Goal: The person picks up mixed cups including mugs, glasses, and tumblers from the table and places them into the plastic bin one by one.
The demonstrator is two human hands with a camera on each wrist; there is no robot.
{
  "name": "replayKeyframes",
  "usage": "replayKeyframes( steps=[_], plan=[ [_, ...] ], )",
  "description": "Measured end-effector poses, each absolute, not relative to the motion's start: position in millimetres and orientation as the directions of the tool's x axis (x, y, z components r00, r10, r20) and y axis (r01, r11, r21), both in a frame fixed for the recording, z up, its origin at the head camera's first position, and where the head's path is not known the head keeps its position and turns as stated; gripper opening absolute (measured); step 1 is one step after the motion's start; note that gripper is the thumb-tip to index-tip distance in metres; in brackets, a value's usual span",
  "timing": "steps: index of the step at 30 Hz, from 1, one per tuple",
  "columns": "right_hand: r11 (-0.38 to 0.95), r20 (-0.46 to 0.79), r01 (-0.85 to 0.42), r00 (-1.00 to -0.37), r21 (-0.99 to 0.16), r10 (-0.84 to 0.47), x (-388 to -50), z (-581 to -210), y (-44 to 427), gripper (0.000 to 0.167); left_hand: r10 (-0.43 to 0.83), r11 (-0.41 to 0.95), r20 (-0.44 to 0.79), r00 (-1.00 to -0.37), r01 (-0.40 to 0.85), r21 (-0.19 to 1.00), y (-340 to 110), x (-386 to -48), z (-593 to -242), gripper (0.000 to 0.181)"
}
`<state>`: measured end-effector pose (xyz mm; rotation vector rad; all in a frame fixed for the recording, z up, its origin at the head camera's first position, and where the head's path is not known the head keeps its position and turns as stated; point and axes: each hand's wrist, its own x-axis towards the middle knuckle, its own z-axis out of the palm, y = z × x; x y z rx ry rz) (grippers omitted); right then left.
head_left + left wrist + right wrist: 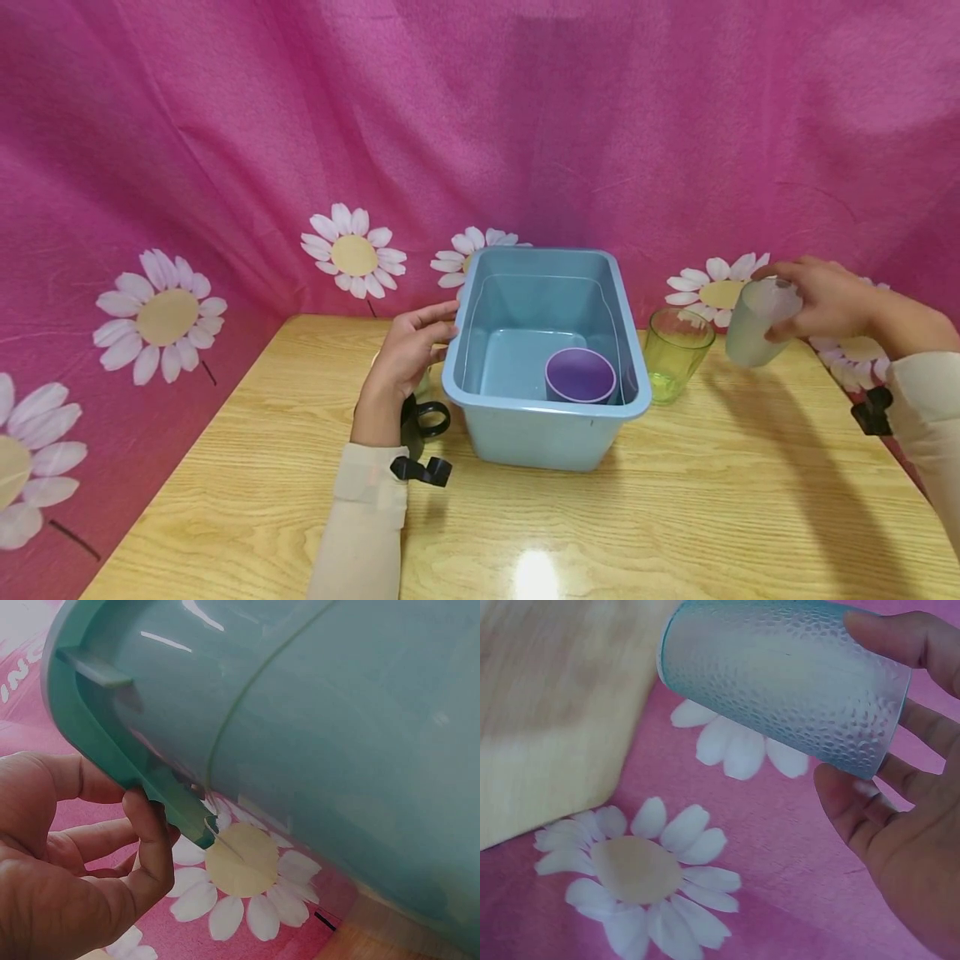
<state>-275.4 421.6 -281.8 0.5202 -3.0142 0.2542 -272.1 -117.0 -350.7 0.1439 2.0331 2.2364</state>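
Note:
My left hand (405, 354) pinches the left rim of a blue-grey plastic tub (540, 433); the left wrist view shows thumb and fingers on that rim (135, 769). Inside the tub, at its near right corner, stands a purple cup (581, 375). Off to the right, my right hand (840, 304) grips a frosted tumbler (750, 329) near its rim, the glass slightly tilted above the table. Up close in the right wrist view, the tumbler (780, 682) has a dimpled surface. Between tub and tumbler stands a clear green glass (671, 358).
A black mug (411, 433) stands left of the tub, partly hidden by my left wrist. Something pale green (423, 385) shows behind that hand, mostly covered. The wooden table (675, 517) ends at a pink flowered cloth (562, 125) behind and at the sides.

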Motion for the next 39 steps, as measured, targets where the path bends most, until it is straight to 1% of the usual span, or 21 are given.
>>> replayKeyframes(
  steps=[15,24,39],
  plan=[
    [0.935,0.105,-0.338,-0.939,-0.104,-0.327,-273.5,-245.5,412.1,0.083,0.151,-0.087,-0.002,-0.988,-0.015,0.996,-115.6,-270.1,-348.2,0.041],
    [0.909,0.201,-0.413,-0.897,-0.059,-0.395,-274.9,-228.7,393.5,0.081,0.151,-0.09,-0.009,-0.988,-0.023,0.996,-116.7,-270.7,-349.7,0.041],
    [0.885,0.249,-0.465,-0.861,-0.032,-0.443,-269.7,-195.6,358.9,0.085,0.149,-0.091,-0.007,-0.989,-0.02,0.996,-115.5,-270.1,-348.3,0.041]
  ],
)
